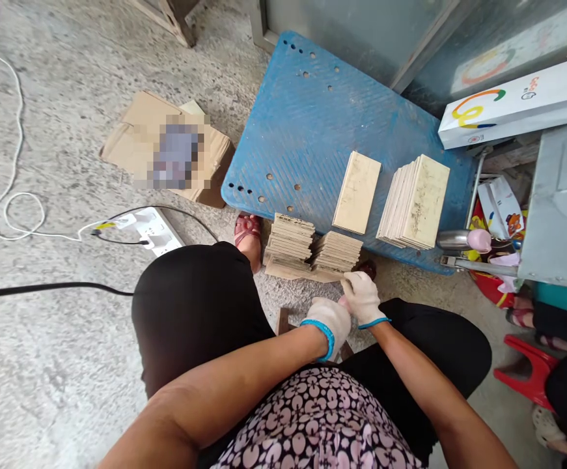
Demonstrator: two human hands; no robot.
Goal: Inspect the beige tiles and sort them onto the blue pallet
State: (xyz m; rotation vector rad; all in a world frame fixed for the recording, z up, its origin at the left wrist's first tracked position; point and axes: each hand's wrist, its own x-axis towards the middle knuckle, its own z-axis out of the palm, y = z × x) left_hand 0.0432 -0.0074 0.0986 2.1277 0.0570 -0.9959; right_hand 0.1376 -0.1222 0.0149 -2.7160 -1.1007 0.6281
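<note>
Both my hands wear white gloves and meet between my knees. My right hand (362, 296) pinches the near end of a long flat wooden piece (288, 271) that lies under two stacks of thin wooden slats (312, 246) on the floor. Just below and left of it, my left hand (331, 324) is closed, with a small pink thing between the two hands; what it grips is hidden. On the blue board (303, 124) beyond lie a single pale panel (357, 191) and a leaning stack of panels (414, 202).
A cardboard box (166, 146) and a white power strip (153, 229) with black and white cables lie on the concrete at left. A white carton (517, 104), a grey metal unit (561, 208), a red stool (527, 371) and another person's legs are at right.
</note>
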